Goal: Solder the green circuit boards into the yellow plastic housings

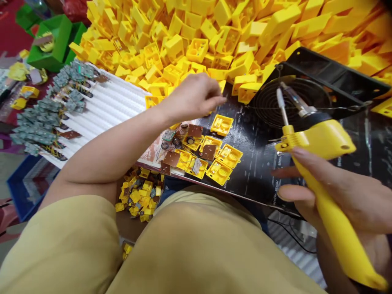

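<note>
My left hand (203,94) is over the near edge of the yellow pile, fingers curled in. What it may be holding is hidden, though bits of yellow plastic show around it. In my right hand (346,188) is a yellow soldering gun (324,141), its metal tip up and pointing away from me over a black fan. Between the hands, several open yellow plastic housings (220,172) lie on the black mat. Brown circuit boards (208,152), small round parts and thin wires rest in and beside some of them.
A heap of yellow housings (190,49) fills the back. The black fan (337,73) with a wire guard stands right. White corrugated sheet (113,102) at left bears rows of grey-green wired parts (39,118). Green bins (52,45) stand far left; below the edge is a box of yellow pieces (141,194).
</note>
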Tool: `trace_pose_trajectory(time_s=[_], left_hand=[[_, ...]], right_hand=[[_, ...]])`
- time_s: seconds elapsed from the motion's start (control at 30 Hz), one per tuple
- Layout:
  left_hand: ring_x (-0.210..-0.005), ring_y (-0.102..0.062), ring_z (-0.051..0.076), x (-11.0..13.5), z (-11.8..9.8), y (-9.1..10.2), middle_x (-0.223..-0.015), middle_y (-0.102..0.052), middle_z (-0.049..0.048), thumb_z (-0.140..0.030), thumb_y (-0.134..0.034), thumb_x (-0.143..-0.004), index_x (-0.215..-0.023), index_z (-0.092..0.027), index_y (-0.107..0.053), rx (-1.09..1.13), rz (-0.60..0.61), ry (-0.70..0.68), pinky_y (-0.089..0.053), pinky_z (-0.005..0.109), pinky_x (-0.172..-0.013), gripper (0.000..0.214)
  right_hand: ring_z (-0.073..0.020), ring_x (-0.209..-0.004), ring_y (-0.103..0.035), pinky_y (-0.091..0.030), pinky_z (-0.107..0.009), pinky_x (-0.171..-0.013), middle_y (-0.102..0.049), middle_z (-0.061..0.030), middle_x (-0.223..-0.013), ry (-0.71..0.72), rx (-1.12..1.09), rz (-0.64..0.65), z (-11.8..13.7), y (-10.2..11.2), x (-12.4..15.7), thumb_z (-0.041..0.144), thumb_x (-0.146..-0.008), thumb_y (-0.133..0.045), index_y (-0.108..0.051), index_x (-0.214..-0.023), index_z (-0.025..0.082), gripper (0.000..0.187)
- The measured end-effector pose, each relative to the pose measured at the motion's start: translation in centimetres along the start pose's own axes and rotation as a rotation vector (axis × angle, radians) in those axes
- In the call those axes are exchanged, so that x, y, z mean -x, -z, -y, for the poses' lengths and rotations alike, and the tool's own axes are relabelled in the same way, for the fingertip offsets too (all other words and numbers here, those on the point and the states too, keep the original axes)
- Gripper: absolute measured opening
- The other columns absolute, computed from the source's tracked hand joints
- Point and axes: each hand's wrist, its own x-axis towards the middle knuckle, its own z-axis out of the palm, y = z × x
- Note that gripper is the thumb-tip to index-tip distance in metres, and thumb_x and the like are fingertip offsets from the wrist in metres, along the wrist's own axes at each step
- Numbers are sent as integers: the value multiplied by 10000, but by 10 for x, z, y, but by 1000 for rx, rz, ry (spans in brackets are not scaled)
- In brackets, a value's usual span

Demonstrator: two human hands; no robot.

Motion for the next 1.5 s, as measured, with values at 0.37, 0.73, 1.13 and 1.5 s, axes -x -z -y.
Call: trace_pose_trajectory(time_s=[0.37,0.73,1.13,1.5], left_hand=[[-670,-629,166,68,58,-6,-654,-673,20,-412,-637,-850,-902,-208,-772,-134,100,176,-460,291,-689,250],[-800,-680,160,70,57,-22,-818,-755,29,-273,-646,-840,-854,-197,-749,78,62,244,-498,305,-787,129],[-832,-722,153,69,49,-13,-870,-754,63,-296,-611,-904,-916,-149,-665,613,21,119,-573,299,-760,157],[-796,-661,170,31,-2,-39,-842,-743,36,-219,-606,-872,-929,-168,-755,97,92,-25,-504,315,-823,168]], right_hand=[[-257,-882,-719,-571,-332,-723,-718,-138,-1038,343,129,87,-26,-63,-92,416,-1011,-588,-543,-1200,179,307],[-267,-983,-704,-584,-364,-860,-708,-154,-1106,271,33,153,-29,-79,-96,399,-1008,-589,-531,-1272,174,352],[-232,-851,-702,-587,-337,-713,-700,-88,-1092,222,-53,118,-25,-77,-75,342,-1006,-587,-543,-1267,197,303],[-144,-723,-693,-548,-218,-688,-730,10,-858,68,-81,-80,2,0,-16,339,-957,-703,-646,-1229,260,288]])
